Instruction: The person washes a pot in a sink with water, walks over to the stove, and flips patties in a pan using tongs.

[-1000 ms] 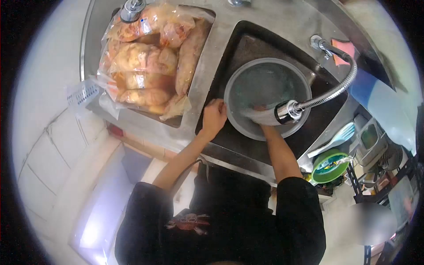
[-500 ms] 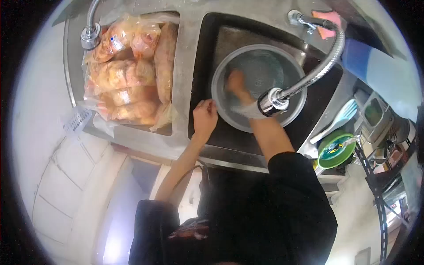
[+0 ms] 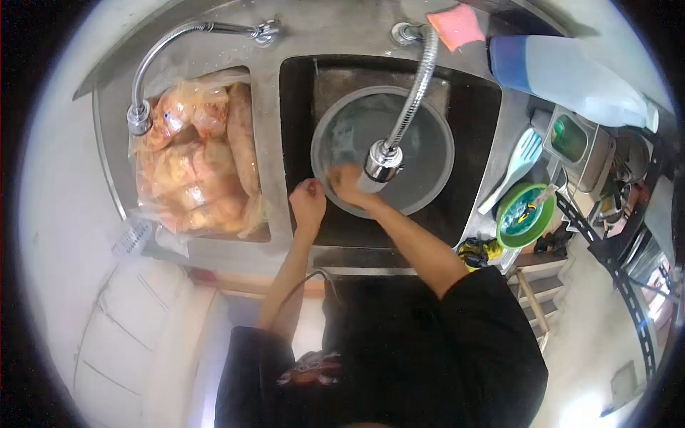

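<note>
**Right hand [image 3: 347, 184] inside a grey basin [image 3: 428, 167], left hand [image 3: 308, 203] at its rim**

The right hand reaches over the near rim into the basin; it is blurred, so whether it holds anything cannot be told. The left hand has its fingers curled inward beside the rim on the left, perhaps to steady it; a grip on the rim is not clear.

The basin sits in the dark right sink [image 3: 478, 150], seemingly placed to catch water from the tap [image 3: 385, 158] above. The tap's head hangs just beside the right hand, hiding part of the basin and crowding reach from that side.

To the left, bagged meat [image 3: 189, 167] fills much of the other sink, a second tap [image 3: 139, 118] over it. Around them on the steel bench [image 3: 267, 143] are a pink sponge [image 3: 457, 27] behind, and a large bottle [image 3: 574, 75], pale turner [image 3: 519, 162] and green bowl [image 3: 549, 214] at right.
</note>
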### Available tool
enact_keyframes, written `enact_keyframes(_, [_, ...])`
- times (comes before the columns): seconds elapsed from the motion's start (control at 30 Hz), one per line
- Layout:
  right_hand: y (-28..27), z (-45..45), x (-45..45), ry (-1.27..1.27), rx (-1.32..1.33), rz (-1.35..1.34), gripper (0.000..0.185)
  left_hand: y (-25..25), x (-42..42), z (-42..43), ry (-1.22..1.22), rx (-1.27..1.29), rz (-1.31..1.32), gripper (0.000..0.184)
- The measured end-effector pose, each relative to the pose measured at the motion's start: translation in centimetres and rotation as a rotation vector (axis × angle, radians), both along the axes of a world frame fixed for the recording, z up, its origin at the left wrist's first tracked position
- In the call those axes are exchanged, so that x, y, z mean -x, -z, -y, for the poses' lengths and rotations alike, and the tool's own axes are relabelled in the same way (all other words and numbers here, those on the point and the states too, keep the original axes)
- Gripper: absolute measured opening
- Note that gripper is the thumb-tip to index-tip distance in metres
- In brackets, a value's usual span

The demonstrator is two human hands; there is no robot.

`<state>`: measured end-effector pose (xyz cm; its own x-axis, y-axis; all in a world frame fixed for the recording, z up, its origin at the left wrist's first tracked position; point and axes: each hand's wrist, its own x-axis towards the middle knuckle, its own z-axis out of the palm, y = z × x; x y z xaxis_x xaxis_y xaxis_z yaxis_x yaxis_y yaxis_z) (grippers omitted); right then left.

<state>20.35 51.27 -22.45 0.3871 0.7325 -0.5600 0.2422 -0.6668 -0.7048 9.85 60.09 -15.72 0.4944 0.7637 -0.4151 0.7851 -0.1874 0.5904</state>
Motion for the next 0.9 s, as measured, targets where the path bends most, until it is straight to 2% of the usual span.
enact_keyframes(0.07, [0.1,5.7,-0.3,-0.156,-0.001,0.018,0.026,-0.4,-0.4,0.0,-0.047,-0.002,-0.002,0.020])
enact_keyframes(0.13, [-2.0,8.6,-4.1,-0.387,0.328,0.101,0.028,-0.5,-0.5,-0.2,-0.026,-0.006,-0.013,0.020])
enact_keyframes(0.17, [-1.7,9.3,-6.1,-0.564,0.601,0.229,0.028,-0.5,-0.4,-0.1,-0.008,-0.012,-0.027,0.020])
enact_keyframes(0.23, [6.0,12.3,-8.2,-0.493,0.635,0.487,0.027,-0.3,-0.4,0.3,-0.049,0.013,-0.015,0.017])
enact_keyframes(0.3, [6.7,9.1,-12.5,-0.137,0.433,0.467,0.026,-0.6,-0.8,0.2,-0.087,0.027,-0.013,0.016])
enact_keyframes(0.37, [7.6,4.8,-14.0,0.351,0.309,0.187,0.025,-1.9,-1.5,0.1,-0.086,0.015,0.036,0.024])
enact_keyframes(0.4, [8.6,2.9,-13.3,0.540,0.236,0.185,0.023,-1.9,-1.6,0.0,-0.073,0.017,0.028,0.024])
enact_keyframes(0.47, [11.3,-0.7,-11.3,0.377,0.335,0.367,0.025,-2.1,-2.0,0.0,-0.016,-0.025,0.115,0.028])
enact_keyframes(0.5, [19.1,-1.8,-9.2,-0.071,0.327,0.497,0.028,-2.2,-2.6,0.2,0.001,-0.019,0.123,0.028])
enact_keyframes(0.53, [11.3,-3.2,-10.0,0.167,0.322,-0.006,0.027,-2.4,-3.2,0.5,0.006,0.047,0.138,0.028])
enact_keyframes(0.57, [6.6,-4.3,-9.3,0.353,0.249,-0.149,0.029,-2.5,-4.1,0.8,0.019,0.119,0.160,0.029])
enact_keyframes(0.6, [5.2,-3.2,-7.9,0.471,0.092,-0.196,0.028,-2.0,-5.0,1.5,0.045,0.140,0.184,0.029])
enact_keyframes(0.67, [2.4,-1.0,-5.1,0.661,-0.245,-0.314,0.026,0.4,-6.7,3.1,-0.109,0.083,0.365,0.033])
enact_keyframes(0.7, [-1.7,0.1,-4.7,0.667,-0.217,-0.065,0.028,2.3,-6.5,3.4,-0.063,0.179,0.350,0.042])
enact_keyframes(0.73, [-5.4,1.8,-5.1,0.563,-0.171,0.159,0.030,1.9,-7.7,3.6,-0.391,0.676,0.487,0.046])
enact_keyframes(0.77, [-9.0,3.9,-5.3,0.622,-0.054,0.066,0.030,3.6,-7.9,3.5,-0.540,0.973,0.486,0.047])
enact_keyframes(0.8, [-11.4,6.9,-5.1,0.664,-0.061,0.176,0.030,5.4,-8.1,3.3,-0.693,1.257,0.478,0.047])
enact_keyframes(0.83, [-13.5,10.0,-5.0,0.695,-0.074,0.277,0.031,5.8,-8.8,3.4,-0.694,1.243,0.494,0.047])
enact_keyframes(0.87, [-16.9,12.1,-6.1,0.692,0.039,0.464,0.030,5.9,-9.1,3.5,-0.267,0.852,0.388,0.031])
enact_keyframes(0.9, [-18.6,15.3,-6.5,0.770,0.115,0.494,0.029,6.5,-9.0,2.9,-0.065,0.665,0.326,0.033])
